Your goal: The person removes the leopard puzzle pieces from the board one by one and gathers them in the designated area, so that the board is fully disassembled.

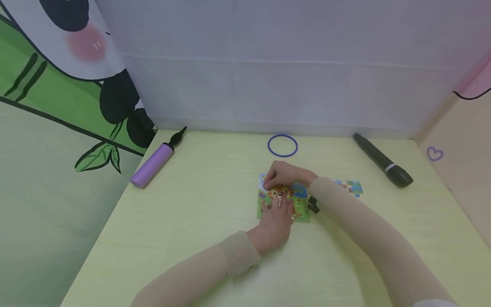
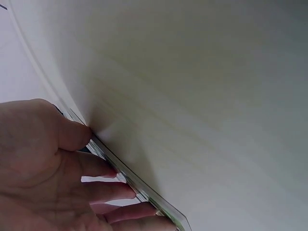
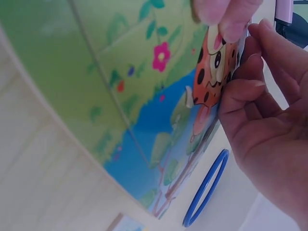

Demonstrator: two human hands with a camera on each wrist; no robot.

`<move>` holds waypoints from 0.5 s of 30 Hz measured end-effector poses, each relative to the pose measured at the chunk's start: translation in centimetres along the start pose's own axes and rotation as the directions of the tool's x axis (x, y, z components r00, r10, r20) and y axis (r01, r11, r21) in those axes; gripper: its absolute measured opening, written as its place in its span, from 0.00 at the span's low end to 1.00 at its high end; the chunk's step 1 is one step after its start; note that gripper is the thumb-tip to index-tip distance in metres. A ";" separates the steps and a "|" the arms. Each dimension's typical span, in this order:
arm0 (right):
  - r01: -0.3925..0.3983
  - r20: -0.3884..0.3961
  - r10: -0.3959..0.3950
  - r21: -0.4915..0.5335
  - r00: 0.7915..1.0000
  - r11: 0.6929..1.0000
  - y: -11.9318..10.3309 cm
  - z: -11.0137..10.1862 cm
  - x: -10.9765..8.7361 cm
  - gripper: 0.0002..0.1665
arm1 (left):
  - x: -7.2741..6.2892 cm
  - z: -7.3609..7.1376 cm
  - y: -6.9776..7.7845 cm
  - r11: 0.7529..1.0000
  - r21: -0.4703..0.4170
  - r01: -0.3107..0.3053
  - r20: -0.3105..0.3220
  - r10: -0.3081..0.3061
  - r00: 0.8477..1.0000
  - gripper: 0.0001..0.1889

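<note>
A jigsaw puzzle [image 1: 303, 216] with an orange spotted cartoon cat on green and blue lies flat at the table's middle. My left hand [image 1: 275, 224] rests on its lower middle, fingers spread over the cat picture. Over its upper left part my right hand [image 1: 288, 174] bends down, thumb and fingertips close together. The right wrist view shows the right hand [image 3: 269, 101] with curled fingers at the puzzle's edge, beside the cat's face [image 3: 211, 72]; I cannot tell whether a piece is between them. Seen from the left wrist, the left hand's fingers [image 2: 108, 192] lie along the thin puzzle edge [image 2: 144, 185].
Loose puzzle pieces [image 1: 356, 187] lie right of the puzzle, partly behind the right sleeve [image 1: 356, 221]. A blue ring [image 1: 282, 156] is just beyond it. At the back left lies a purple hand pump [image 1: 153, 166], at the back right a black microphone [image 1: 377, 157]. A pale wall closes the far edge.
</note>
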State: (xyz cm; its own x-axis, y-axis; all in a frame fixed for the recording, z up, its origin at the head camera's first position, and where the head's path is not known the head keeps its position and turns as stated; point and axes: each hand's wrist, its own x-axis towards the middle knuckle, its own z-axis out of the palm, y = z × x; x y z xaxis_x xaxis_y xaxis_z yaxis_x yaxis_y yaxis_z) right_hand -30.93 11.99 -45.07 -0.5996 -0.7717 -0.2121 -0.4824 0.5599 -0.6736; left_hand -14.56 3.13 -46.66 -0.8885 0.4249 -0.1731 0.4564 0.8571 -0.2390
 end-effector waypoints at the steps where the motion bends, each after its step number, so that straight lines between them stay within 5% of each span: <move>1: -0.005 0.001 0.005 -0.003 1.000 1.000 -0.1 0.0 0.0 0.04 | 0.0 0.0 0.0 1.000 0.001 0.001 -0.005 -0.001 1.000 0.31; 15: -0.023 0.013 0.023 -0.049 1.000 0.999 -0.6 0.3 0.3 0.04 | 0.0 0.2 -0.1 1.000 -0.004 0.000 -0.041 0.000 0.999 0.31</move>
State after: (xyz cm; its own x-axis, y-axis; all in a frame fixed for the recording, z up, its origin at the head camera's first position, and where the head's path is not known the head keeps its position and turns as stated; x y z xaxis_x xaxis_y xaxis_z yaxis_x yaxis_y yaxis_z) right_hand -30.62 11.31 -44.94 -0.6022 -0.7624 -0.2369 -0.4997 0.5914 -0.6329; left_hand -14.57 2.98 -46.80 -0.8898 0.4363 -0.1333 0.4561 0.8582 -0.2354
